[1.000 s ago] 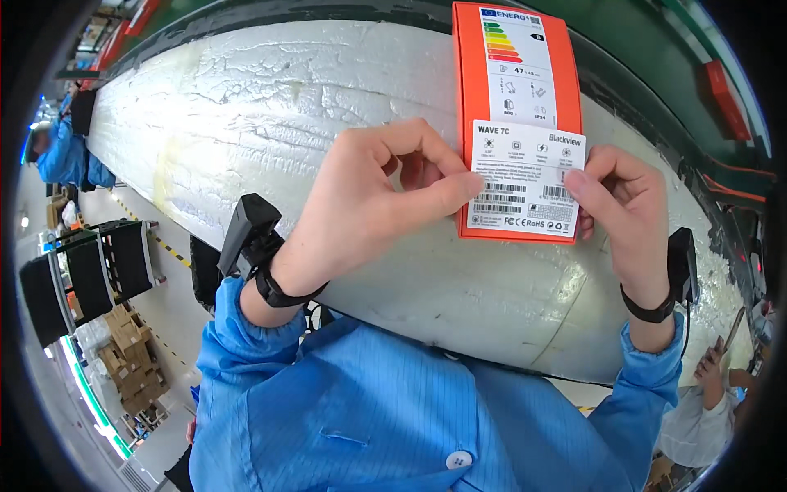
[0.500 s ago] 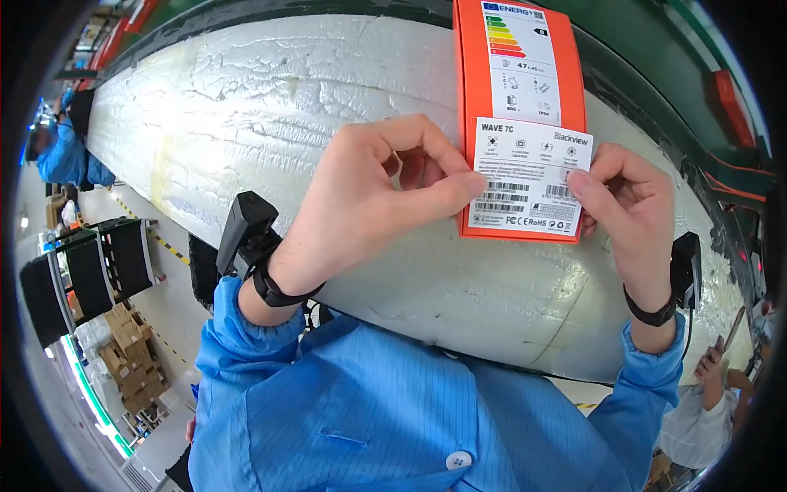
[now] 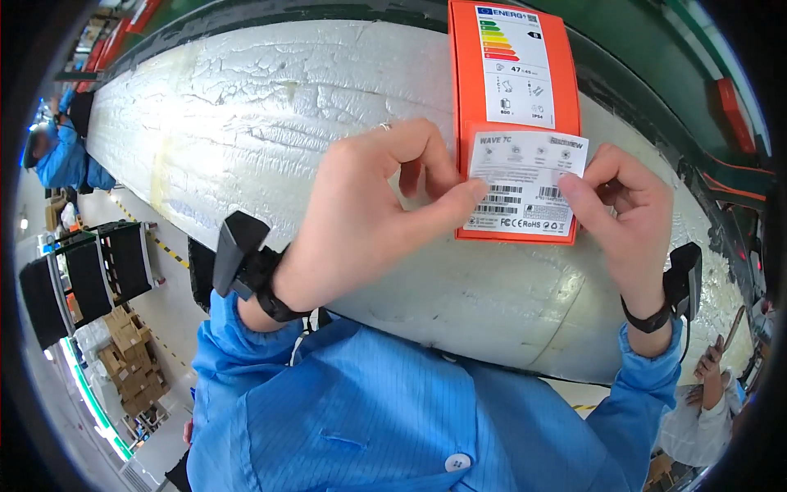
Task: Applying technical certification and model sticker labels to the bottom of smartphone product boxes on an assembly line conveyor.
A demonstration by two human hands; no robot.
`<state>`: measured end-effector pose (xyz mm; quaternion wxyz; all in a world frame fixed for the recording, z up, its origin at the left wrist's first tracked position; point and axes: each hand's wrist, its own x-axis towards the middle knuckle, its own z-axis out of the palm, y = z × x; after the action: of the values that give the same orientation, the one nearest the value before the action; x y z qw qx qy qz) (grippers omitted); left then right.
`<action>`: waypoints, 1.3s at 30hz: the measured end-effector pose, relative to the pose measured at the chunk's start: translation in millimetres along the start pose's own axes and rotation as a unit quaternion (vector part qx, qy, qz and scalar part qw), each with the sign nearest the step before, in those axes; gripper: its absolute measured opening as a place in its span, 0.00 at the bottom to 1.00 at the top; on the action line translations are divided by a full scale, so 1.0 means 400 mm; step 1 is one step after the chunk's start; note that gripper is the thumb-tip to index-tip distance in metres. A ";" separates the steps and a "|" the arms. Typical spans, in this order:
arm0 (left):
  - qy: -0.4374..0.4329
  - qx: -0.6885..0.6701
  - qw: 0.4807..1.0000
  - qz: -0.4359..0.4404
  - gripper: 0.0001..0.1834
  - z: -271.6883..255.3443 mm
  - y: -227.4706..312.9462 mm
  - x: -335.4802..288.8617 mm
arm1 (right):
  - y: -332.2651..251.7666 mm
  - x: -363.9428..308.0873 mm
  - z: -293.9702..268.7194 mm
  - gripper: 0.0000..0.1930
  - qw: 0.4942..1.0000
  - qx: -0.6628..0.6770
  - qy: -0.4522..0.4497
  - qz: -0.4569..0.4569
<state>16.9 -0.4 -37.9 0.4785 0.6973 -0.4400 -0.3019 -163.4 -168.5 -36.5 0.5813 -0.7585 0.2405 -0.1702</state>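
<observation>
An orange box [image 3: 467, 98] lies on the worktable, with a white energy label [image 3: 516, 66] carrying coloured bars on its far part. Over the box's near end is a white sticker [image 3: 529, 184] with barcodes and small symbols; its upper part looks blurred. My left hand [image 3: 369, 205] pinches the sticker's left edge between thumb and index finger. At the opposite edge, my right hand [image 3: 631, 217] has its thumb on the sticker and its other fingers curled in. Whether the whole sticker touches the box, I cannot tell.
Wrinkled clear film covers the pale worktable [image 3: 287, 107]. Black wrist straps with devices [image 3: 242, 246] sit on both wrists. A person in blue [image 3: 61, 152] is at the far left, and another person's hand [image 3: 711, 361] holds a phone at lower right. Cardboard boxes [image 3: 131, 361] are stacked on the left.
The sticker's upper edge has shifted slightly down and its top print has blurred. The box has slid slightly left. Both hands keep their hold, with the left wrist a little lower.
</observation>
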 end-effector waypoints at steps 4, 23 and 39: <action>0.007 0.082 0.997 0.001 0.12 -0.058 -0.004 0.053 | -0.007 0.000 0.000 0.07 0.997 -0.069 0.013 -0.034; -0.021 -0.068 0.994 0.086 0.26 -0.013 -0.093 0.250 | -0.064 -0.056 0.146 0.35 0.833 -0.478 -0.064 -0.273; -0.079 0.026 0.994 0.076 0.21 -0.013 -0.071 0.114 | -0.092 -0.058 0.006 0.43 0.826 -0.550 -0.072 -0.099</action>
<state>50.1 -35.0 -62.4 0.4454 0.6482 -0.5358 -0.3072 -174.9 -145.8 -1.0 0.0638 -0.9824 0.1753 -0.0117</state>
